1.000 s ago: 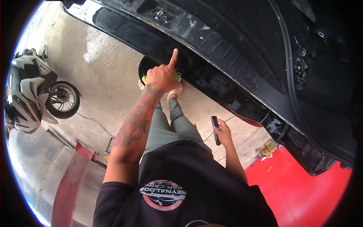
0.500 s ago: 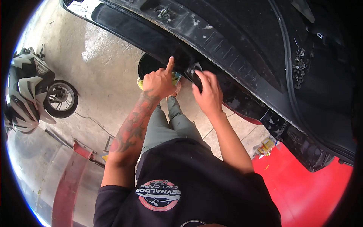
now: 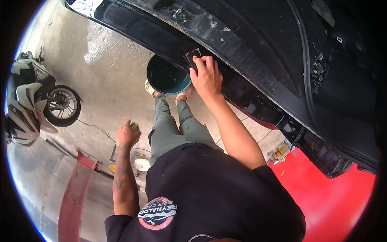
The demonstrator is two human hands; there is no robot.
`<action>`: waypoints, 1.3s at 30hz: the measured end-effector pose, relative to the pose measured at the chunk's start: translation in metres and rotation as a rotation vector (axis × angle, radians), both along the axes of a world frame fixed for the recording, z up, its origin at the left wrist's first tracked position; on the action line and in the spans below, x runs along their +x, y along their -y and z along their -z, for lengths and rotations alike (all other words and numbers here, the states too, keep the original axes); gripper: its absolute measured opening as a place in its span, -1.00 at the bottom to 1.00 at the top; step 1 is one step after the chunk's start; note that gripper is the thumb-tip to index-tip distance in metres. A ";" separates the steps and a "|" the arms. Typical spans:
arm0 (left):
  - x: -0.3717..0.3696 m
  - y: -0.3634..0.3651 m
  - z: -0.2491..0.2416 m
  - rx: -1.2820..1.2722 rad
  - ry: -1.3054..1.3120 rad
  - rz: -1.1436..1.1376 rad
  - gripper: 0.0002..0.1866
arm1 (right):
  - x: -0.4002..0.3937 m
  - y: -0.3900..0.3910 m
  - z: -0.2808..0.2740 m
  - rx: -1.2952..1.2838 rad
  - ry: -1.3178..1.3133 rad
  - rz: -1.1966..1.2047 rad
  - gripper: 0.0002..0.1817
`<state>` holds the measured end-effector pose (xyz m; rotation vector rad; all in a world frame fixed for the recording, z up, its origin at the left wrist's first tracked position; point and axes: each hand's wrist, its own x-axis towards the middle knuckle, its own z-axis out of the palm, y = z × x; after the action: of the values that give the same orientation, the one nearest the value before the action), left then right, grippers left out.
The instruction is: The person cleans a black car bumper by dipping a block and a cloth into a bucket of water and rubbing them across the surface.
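My right hand [image 3: 207,76] grips a small black sanding block [image 3: 194,57], its sheet edges sticking out past the fingertips. The block lies against the glossy black bumper [image 3: 141,34] of a vehicle, over the rim of a dark bucket [image 3: 155,85]. Off to the left, away from the bumper, my left hand [image 3: 128,135] is closed round a small yellow-green thing [image 3: 134,126]. Motion blur hides what kind of thing it is. The bucket stands on the floor by my feet, with a dark inside.
A grey and black motorcycle [image 3: 34,99] stands at the left. Below it are a red metal ramp [image 3: 74,193] and a cable on the concrete. The open cargo area [image 3: 342,92] holds loose metal parts [image 3: 317,72]. A red surface [image 3: 334,193] and a yellow item [image 3: 281,153] lie at the right.
My left hand has moved from beside the bumper down and left, uncovering the bucket. My right hand has shifted slightly up and left with the sanding block.
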<state>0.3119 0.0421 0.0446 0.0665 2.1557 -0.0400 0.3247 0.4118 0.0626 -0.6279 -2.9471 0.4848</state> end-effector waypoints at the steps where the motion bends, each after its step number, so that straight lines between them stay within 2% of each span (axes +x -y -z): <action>1: 0.009 0.020 0.002 -0.044 0.020 -0.017 -0.21 | 0.001 0.001 0.002 0.011 -0.008 0.003 -0.52; 5: 0.040 0.075 0.000 -0.139 0.102 -0.135 -0.21 | 0.016 0.008 0.005 -0.044 0.023 0.033 -0.54; 8: 0.053 0.088 -0.008 -0.159 0.137 -0.173 -0.23 | 0.002 0.010 0.007 -0.079 -0.014 0.092 -0.55; 14: 0.051 0.083 -0.004 -0.036 0.096 -0.271 -0.25 | 0.001 0.039 0.008 -0.250 0.012 0.262 -0.52; 20: 0.031 0.076 0.006 0.127 -0.006 -0.311 -0.29 | -0.023 0.038 0.008 -0.275 -0.085 0.367 -0.53; 26: 0.022 0.085 0.006 0.141 -0.020 -0.315 -0.31 | -0.010 0.054 0.014 -0.334 -0.017 0.426 -0.47; 30: 0.029 0.093 0.001 0.056 0.023 -0.293 -0.31 | -0.032 0.038 0.007 -0.318 -0.058 0.478 -0.46; 33: 0.036 0.099 -0.002 0.014 0.064 -0.319 -0.31 | -0.019 0.050 0.014 -0.293 -0.070 0.456 -0.46; 39: 0.048 0.115 0.009 0.011 0.070 -0.330 -0.31 | -0.028 0.045 0.008 -0.329 -0.062 0.484 -0.48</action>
<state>0.3595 -0.0734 0.0352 -0.2781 2.0717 0.1626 0.2964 0.3664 0.0543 -1.2864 -2.5379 0.9111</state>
